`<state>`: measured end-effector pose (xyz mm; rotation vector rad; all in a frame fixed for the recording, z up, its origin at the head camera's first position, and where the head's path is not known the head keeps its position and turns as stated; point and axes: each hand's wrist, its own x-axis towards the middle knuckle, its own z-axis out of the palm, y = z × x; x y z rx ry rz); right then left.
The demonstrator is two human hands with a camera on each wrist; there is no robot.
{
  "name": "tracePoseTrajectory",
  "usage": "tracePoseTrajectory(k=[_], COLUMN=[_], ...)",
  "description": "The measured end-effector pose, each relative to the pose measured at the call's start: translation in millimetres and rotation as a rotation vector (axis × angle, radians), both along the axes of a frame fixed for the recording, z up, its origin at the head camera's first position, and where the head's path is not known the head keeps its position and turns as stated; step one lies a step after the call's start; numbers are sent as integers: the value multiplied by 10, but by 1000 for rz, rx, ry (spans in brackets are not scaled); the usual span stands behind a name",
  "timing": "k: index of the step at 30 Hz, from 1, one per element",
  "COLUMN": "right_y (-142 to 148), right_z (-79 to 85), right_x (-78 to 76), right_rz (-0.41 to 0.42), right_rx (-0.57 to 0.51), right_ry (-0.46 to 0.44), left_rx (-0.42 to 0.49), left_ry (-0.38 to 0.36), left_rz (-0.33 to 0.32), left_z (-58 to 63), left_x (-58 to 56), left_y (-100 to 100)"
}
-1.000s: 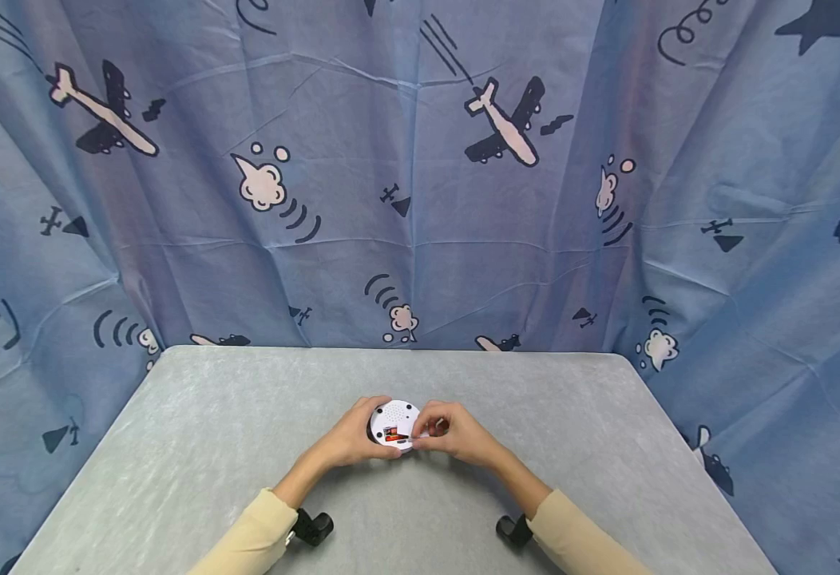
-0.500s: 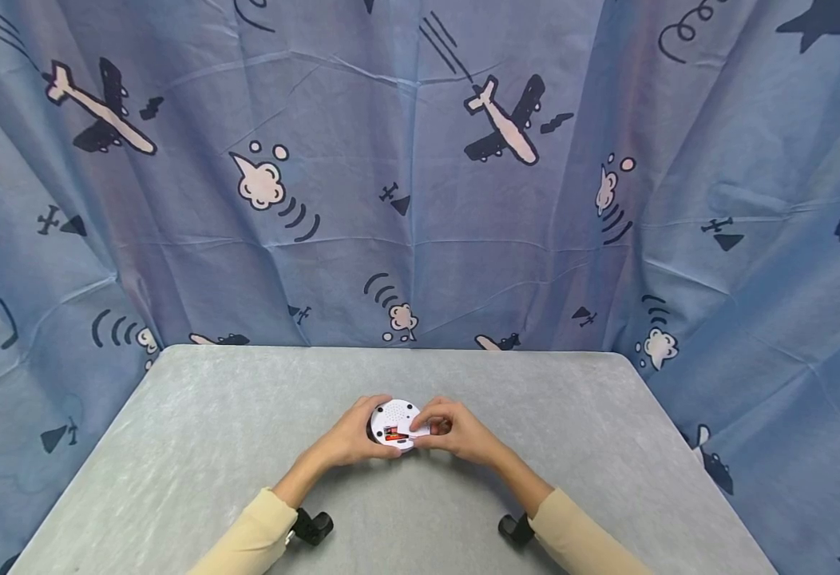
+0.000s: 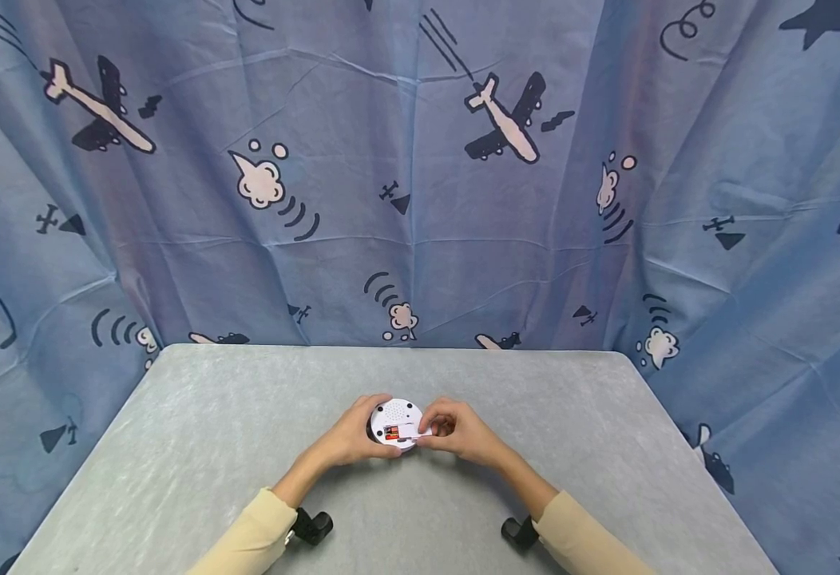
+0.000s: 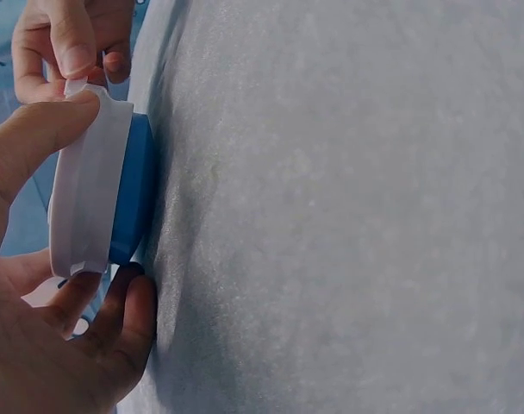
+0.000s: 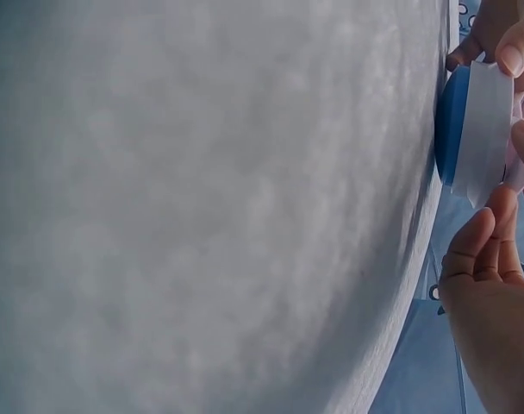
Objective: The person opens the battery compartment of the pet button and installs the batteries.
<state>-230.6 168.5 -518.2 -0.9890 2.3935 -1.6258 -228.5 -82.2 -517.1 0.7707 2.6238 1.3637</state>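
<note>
A round white device (image 3: 396, 412) lies with its perforated, small-footed side up, and its lower part (image 4: 134, 190) is blue. My left hand (image 3: 351, 433) grips it by the left rim, thumb at the near edge and fingers round the far side. Red batteries (image 3: 391, 433) show in an open compartment. Over the compartment's right part lies a white battery cover (image 3: 408, 431), pinched at its right end between the thumb and fingers of my right hand (image 3: 457, 431). In the right wrist view, the fingers of that hand partly hide the cover.
The device rests on a pale grey table (image 3: 247, 415). Behind the table hangs a blue curtain (image 3: 334, 200) printed with planes and clouds. Black wrist mounts (image 3: 312, 527) sit at both cuffs of the cream sleeves (image 3: 247, 535).
The battery cover now lies flat across the compartment's right part, hiding more of the batteries. My right hand has shifted slightly right; the left hand keeps its grip on the device.
</note>
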Motion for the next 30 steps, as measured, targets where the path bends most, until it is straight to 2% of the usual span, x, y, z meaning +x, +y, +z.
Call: tracePoseTrajectory(k=[10, 19, 24, 30], right_y=[-44, -140, -188, -210], right_z=[42, 10, 18, 48], right_x=[62, 107, 132, 141], right_rz=[-25, -80, -131, -129], right_rx=[-64, -119, -49, 43], right_ry=[25, 28, 38, 60], left_rx=[16, 6, 3, -4], left_ry=[-7, -14, -11, -14], left_rz=[-17, -29, -38, -37], left_z=[4, 13, 28, 23], left_x=[-5, -8, 7, 15], left_y=[-17, -32, -29, -29])
